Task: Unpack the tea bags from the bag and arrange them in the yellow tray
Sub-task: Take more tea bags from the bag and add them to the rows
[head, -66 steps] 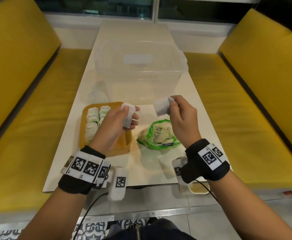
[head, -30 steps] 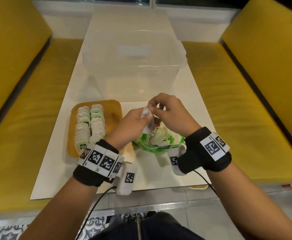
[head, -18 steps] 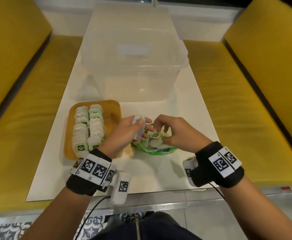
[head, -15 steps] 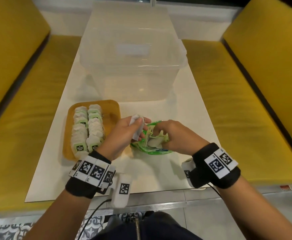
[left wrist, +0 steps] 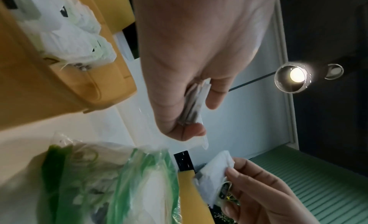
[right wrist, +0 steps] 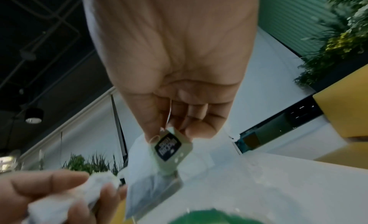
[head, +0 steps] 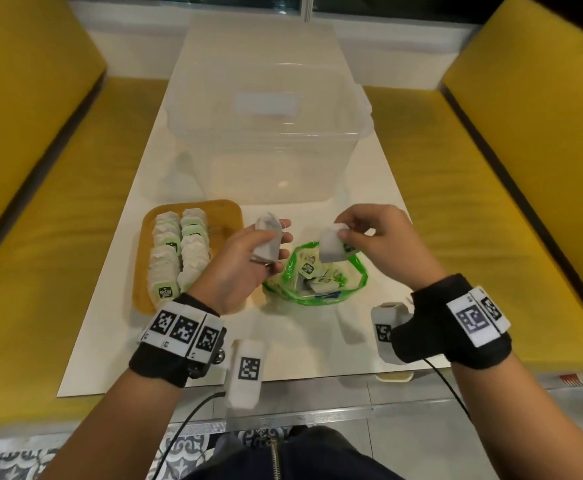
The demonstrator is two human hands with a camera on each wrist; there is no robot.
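The yellow tray (head: 231, 216) lies at the left of the white table, with two rows of tea bags (head: 179, 251) in its left half. To its right sits the open green plastic bag (head: 356, 282) with several tea bags inside. My left hand (head: 248, 258) hovers between tray and bag, gripping a small stack of tea bags (head: 267, 240) (left wrist: 196, 101). My right hand (head: 373, 233) is raised above the bag and pinches one tea bag (head: 331, 247) with its green tag (right wrist: 172, 147) at the top.
A large clear plastic tub (head: 266, 133) stands just behind the tray and bag. Yellow bench cushions (head: 491, 202) flank the table (head: 317, 341) on both sides. The table's near edge is just in front of my wrists.
My right hand dipped into the green bag and has come up holding a new tea bag. The left hand kept its stack and stayed beside the bag.
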